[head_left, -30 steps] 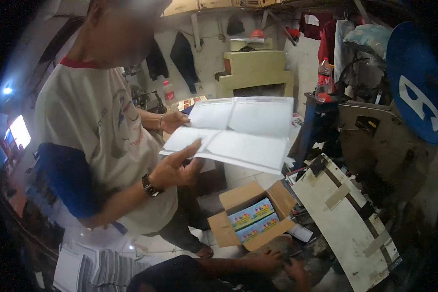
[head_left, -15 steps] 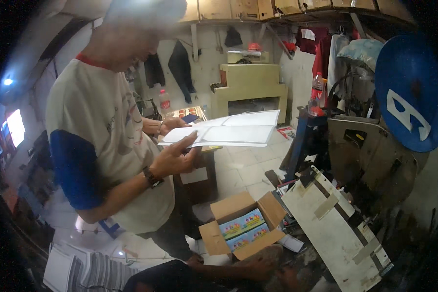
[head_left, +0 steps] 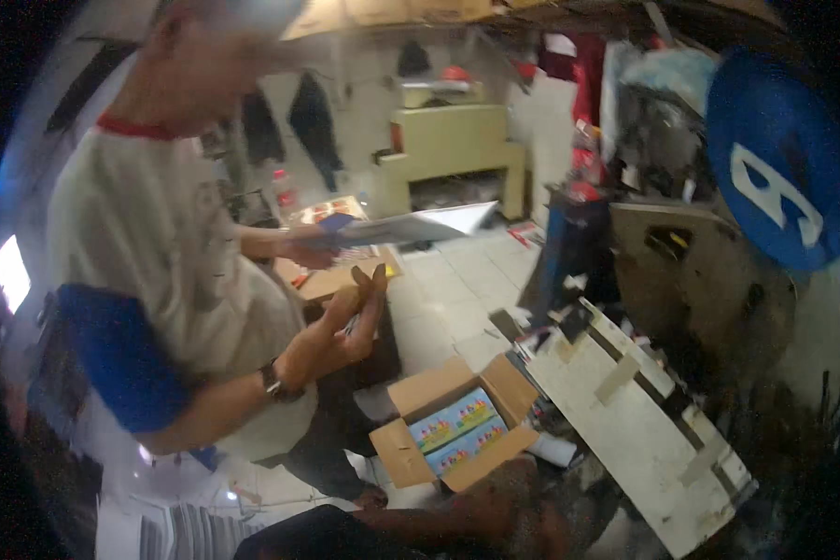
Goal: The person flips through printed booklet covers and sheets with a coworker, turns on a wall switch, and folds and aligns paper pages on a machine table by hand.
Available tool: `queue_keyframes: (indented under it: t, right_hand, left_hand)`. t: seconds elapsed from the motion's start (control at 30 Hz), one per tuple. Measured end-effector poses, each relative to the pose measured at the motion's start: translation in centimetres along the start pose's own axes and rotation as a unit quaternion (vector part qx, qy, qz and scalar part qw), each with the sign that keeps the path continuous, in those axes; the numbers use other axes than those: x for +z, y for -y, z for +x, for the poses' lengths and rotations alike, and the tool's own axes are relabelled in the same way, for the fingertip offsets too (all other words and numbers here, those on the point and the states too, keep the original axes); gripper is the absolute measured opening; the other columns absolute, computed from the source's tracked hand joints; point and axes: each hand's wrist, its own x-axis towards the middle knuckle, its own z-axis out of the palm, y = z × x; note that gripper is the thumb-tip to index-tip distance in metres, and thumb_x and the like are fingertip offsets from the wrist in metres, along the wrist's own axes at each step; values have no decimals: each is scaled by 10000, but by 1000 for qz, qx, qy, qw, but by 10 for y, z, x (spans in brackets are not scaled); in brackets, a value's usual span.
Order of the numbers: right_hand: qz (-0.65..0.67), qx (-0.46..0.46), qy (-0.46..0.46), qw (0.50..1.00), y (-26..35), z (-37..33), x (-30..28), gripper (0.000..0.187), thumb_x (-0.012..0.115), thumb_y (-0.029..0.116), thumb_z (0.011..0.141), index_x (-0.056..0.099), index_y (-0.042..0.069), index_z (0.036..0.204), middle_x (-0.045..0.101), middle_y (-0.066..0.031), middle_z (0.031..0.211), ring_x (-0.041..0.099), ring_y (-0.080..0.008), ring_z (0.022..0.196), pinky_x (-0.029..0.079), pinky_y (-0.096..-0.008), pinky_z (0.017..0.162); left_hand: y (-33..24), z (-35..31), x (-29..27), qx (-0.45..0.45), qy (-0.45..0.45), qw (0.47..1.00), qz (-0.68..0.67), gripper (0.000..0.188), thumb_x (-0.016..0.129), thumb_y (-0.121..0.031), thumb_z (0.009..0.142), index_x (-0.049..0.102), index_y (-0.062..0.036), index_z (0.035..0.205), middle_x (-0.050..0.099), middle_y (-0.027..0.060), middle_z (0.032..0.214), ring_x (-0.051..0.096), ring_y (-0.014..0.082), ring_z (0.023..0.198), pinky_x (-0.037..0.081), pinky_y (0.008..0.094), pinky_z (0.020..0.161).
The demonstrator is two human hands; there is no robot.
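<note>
Neither of my hands shows plainly in the head view. Along the lower edge are dark cloth (head_left: 322, 534) and a blurred bare limb (head_left: 439, 518). Nearest to these stands an open cardboard box (head_left: 408, 465) holding small blue and green printed packs (head_left: 457, 431). On the left a co-worker in a white shirt with blue sleeves holds white sheets (head_left: 397, 227) in the farther hand (head_left: 310, 250). The co-worker's nearer hand (head_left: 341, 327), with a watch at the wrist, is raised below the sheets, fingers bent and apart from them.
A long pale board (head_left: 616, 411) with strips across it leans at the right. Stacked paper (head_left: 191, 532) lies at the lower left. A blue cap-like round thing (head_left: 770, 159) hangs at upper right. A cream cabinet-like unit (head_left: 453, 140) stands by the back wall, beyond the tiled floor (head_left: 448, 289).
The co-worker's nearer hand has let go of the white sheets and dropped slightly. The sheets have tilted and are now held by the farther hand. The whole view has shifted slightly and blurred.
</note>
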Motion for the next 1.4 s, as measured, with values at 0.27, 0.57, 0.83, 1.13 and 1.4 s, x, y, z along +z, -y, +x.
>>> queue_keyframes:
  t: [0.27,0.57,0.83,1.13,1.4]
  right_hand:
    - [49,59,34,996,52,16,-34,396,653,301,867,624,58,1178,612,-186,1168,612,-295,1031,472,-389,911]
    - [-20,21,-12,999,20,-2,-27,380,638,248,864,614,58,1193,610,-199,1183,638,-370,938,507,-421,840]
    - [-40,141,109,983,14,6,-13,490,621,240,868,520,96,1325,560,-222,1276,579,-375,1093,450,-440,943]
    - [-48,88,90,991,6,4,-11,446,529,331,926,544,38,1262,579,-184,1265,560,-371,1143,418,-438,985]
    - [-85,45,94,991,36,12,-15,449,550,382,911,573,78,1240,610,-186,1209,578,-391,1107,442,-476,950]
  left_hand:
    - [15,-5,-1,-44,-251,961,-107,498,523,-470,889,615,-75,1179,536,155,1276,429,364,1246,341,593,998]
    - [104,47,-70,-185,-475,781,-361,338,552,-361,914,662,-42,920,665,185,807,647,376,764,495,453,683]
    - [195,83,-375,-28,-581,592,-558,517,507,-482,952,640,17,930,608,80,734,548,170,589,416,304,530]
    - [238,138,-399,-1,-398,687,-608,407,475,-444,965,648,-77,948,609,17,800,518,146,669,401,311,584]
    - [261,126,-393,42,-418,673,-609,383,437,-338,1004,636,-39,1136,656,60,957,607,162,734,478,293,577]
